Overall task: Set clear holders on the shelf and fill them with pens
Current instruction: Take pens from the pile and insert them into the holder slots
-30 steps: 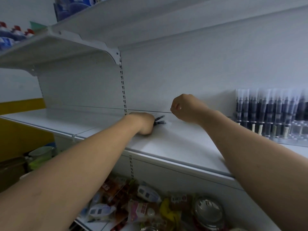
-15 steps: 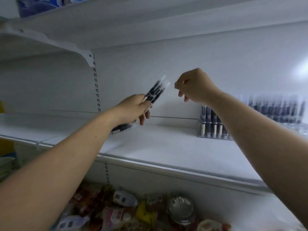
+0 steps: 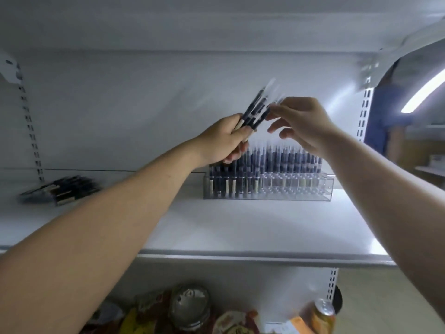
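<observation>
Head view: white shelf (image 3: 240,227) across the middle.
Left hand (image 3: 225,138): squeezes a bunch of pens (image 3: 258,109), centre of frame.
Right hand (image 3: 303,121): fingers spread apart, just beside the bunch.
Clear holder (image 3: 301,186): on the shelf under both hands, partly filled.
Loose pens (image 3: 60,189): far left.

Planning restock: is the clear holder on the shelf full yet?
Partly full: pens fill the left and back of the holder; front-right slots stand empty.

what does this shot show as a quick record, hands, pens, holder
clear plastic holder: on white shelf, left part full, front right slots empty
left hand: grips a bundle of dark pens with clear caps, raised above the holder
right hand: open, fingers reaching to the bundle's caps; contact unclear
loose dark pens: lying at shelf's left
</observation>
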A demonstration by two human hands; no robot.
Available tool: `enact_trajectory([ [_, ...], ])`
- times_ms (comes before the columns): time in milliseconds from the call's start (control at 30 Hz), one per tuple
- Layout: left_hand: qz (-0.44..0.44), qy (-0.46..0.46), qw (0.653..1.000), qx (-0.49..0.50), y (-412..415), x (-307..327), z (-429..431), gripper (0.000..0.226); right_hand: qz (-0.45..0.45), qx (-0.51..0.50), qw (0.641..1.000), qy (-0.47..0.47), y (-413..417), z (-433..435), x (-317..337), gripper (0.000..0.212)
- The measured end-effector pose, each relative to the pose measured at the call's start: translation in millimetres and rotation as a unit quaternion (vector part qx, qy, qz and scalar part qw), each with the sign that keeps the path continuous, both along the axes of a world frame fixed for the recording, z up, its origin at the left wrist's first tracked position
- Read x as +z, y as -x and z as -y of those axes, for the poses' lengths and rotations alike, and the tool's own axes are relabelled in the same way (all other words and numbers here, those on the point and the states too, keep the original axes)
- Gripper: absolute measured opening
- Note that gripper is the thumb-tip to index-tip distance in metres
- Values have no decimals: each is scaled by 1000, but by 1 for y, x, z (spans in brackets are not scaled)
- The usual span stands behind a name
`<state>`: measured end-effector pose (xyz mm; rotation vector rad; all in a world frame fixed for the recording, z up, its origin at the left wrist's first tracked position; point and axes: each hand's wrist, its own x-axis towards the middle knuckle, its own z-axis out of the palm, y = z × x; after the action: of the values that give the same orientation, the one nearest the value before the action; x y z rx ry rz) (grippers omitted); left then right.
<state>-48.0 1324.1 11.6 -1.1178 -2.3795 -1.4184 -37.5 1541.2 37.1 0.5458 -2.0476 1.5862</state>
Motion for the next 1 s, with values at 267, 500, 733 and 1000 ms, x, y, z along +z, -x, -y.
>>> enact_trajectory([
  [267,-46,18,999,18,12,-9,-14,21,-57,-26,971,230,28,-21,-16,14],
  [500,-22,-20,1000,-5,19,-29,-2,21,-111,-113,987,-40,36,-26,-43,24],
  [733,6,-49,999,-24,18,-39,4,26,-112,-131,976,-132,25,-16,-54,17],
  [1000,11,-52,998,-19,18,-44,1,26,-96,-134,972,-170,20,-5,-57,9],
])
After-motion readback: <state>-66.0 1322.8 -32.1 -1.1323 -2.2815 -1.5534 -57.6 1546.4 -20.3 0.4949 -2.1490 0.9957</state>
